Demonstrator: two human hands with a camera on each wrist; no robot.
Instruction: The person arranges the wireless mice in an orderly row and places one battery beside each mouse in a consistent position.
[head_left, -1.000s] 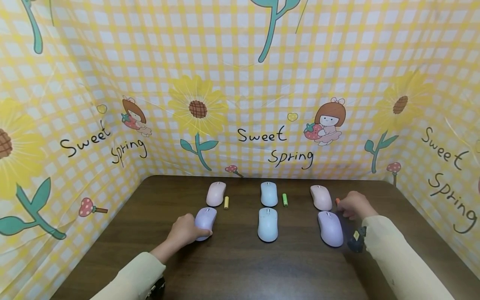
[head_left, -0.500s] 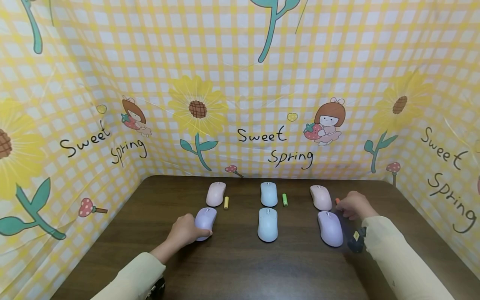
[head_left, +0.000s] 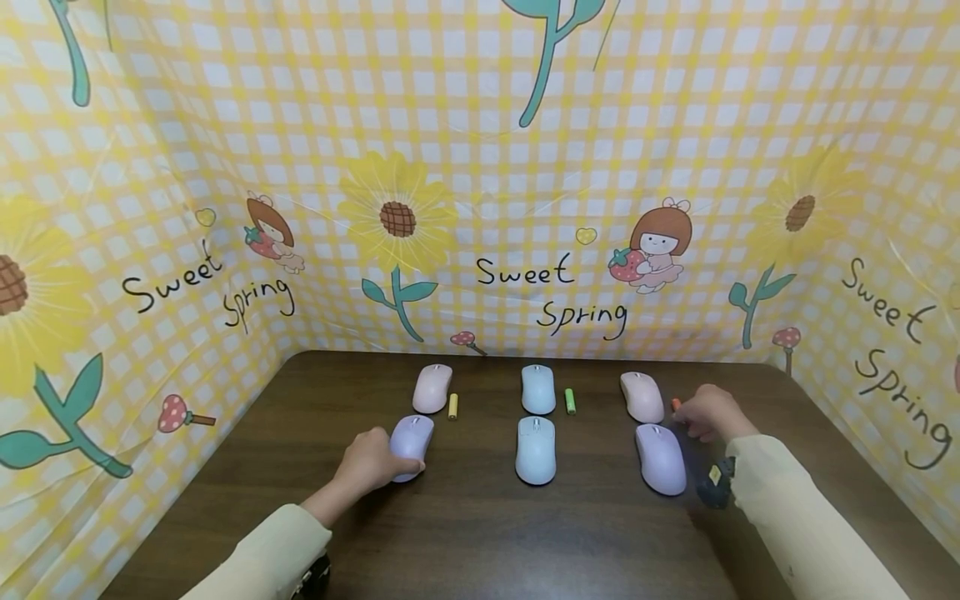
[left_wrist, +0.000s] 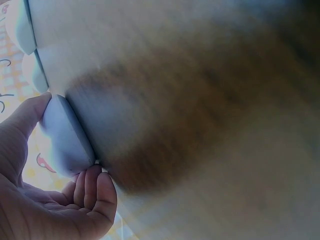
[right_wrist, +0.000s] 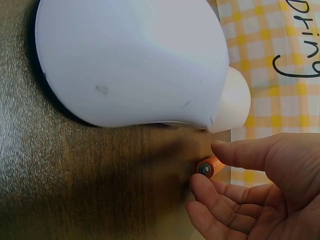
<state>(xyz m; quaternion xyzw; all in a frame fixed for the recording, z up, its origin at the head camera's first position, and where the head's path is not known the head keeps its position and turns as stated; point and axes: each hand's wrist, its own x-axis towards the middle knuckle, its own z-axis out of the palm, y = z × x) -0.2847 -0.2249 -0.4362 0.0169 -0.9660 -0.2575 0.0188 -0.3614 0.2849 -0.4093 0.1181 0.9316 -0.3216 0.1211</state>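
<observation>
My left hand (head_left: pixel 369 461) grips a lavender computer mouse (head_left: pixel 412 442) at the table's left, thumb on one side and curled fingers on the other. The left wrist view shows that mouse (left_wrist: pixel 65 135) between thumb and fingers, resting on the table. Over at the right, my right hand (head_left: pixel 712 412) pinches an orange battery (head_left: pixel 677 404) lying beside a pink mouse (head_left: pixel 642 397). From the right wrist, the battery's end (right_wrist: pixel 206 169) shows between thumb and forefinger. Close to that hand sits another lavender mouse (head_left: pixel 662 458).
Two light-blue mice, one at the back (head_left: pixel 537 388) and one in front (head_left: pixel 536 450), stand mid-table with a green battery (head_left: pixel 570 402) beside the back one. A pink mouse (head_left: pixel 432 388) and a yellow battery (head_left: pixel 453 407) lie back left. A checked cloth (head_left: pixel 525 192) encloses the table.
</observation>
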